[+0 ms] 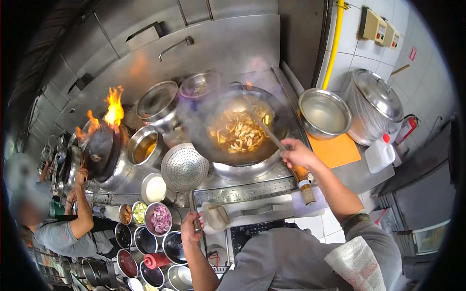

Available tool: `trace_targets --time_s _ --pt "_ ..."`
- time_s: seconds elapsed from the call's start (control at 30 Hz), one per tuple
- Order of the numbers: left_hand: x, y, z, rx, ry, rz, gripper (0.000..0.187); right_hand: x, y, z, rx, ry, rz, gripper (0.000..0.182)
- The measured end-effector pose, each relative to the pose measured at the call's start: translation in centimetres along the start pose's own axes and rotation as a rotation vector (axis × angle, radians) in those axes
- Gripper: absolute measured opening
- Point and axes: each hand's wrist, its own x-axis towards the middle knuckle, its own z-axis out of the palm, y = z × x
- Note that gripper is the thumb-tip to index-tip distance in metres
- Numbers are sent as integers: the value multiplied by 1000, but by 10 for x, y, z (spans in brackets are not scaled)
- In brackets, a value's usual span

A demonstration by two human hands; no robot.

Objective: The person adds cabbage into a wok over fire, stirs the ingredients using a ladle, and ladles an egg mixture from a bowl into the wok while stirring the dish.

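My right hand (297,153) is closed around the long handle of a ladle (269,132), whose wooden grip end sticks out below the fist. The ladle's bowl lies in a large dark wok (213,153), among steaming pale strips of food (241,131) in brown sauce. Lower down, my left hand (191,227) grips the handle of a round perforated skimmer (185,167). The skimmer's disc sits just left of the wok, close over the stove top. A folded cloth (216,216) lies right beside my left hand.
Several pots of ingredients, including chopped red onion (160,219), stand at lower left. A co-worker (68,235) handles a flaming wok (103,150) at left. A metal bowl (324,112), lidded pot (376,104) and white jug (380,154) stand at right.
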Motion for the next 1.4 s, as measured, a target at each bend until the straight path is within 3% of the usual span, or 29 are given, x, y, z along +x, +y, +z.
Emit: trace_targets --time_s 0.03,0.13,0.27,0.33,0.4,0.6,0.7,0.87,1.0,1.03,1.13,1.17,1.27,1.4 --pt "5 1 -4 42 -8 10 27 0 0 3 143 -46 16 48" --pt "-17 6 5 78 65 17 22 -25 -8 -22 173 -162 32 46" --pt "-43 5 6 90 51 28 34 -75 -37 -51 -295 -8 -21 55" --pt "-29 -3 -7 87 67 30 33 -82 -29 -82 -502 15 -204 60" --pt "-26 0 -4 94 91 0 41 -110 -64 -97 -872 76 -254 61" --pt "-24 2 -4 145 105 59 55 -141 -85 -125 -1068 20 -112 59" --pt "-27 9 -2 167 102 19 52 -107 -47 -91 -1120 66 -256 57" --pt "-48 18 -8 174 98 31 32 -75 -5 -47 -544 189 -196 57" --pt "-38 20 -5 222 119 37 29 -39 -15 -21 -685 168 -29 63" --pt "-28 18 -7 229 116 59 31 -13 22 -21 -686 163 -144 63" --pt "3 9 -19 224 119 71 34 -5 7 21 69 -104 109 63" --pt "7 6 -20 233 130 100 36 -18 -17 32 277 -83 180 55" --pt "8 0 -26 299 229 183 43 -13 -15 -2 899 -329 265 46" --pt "-22 9 -17 424 251 259 43 -56 -42 -10 607 -320 142 46"
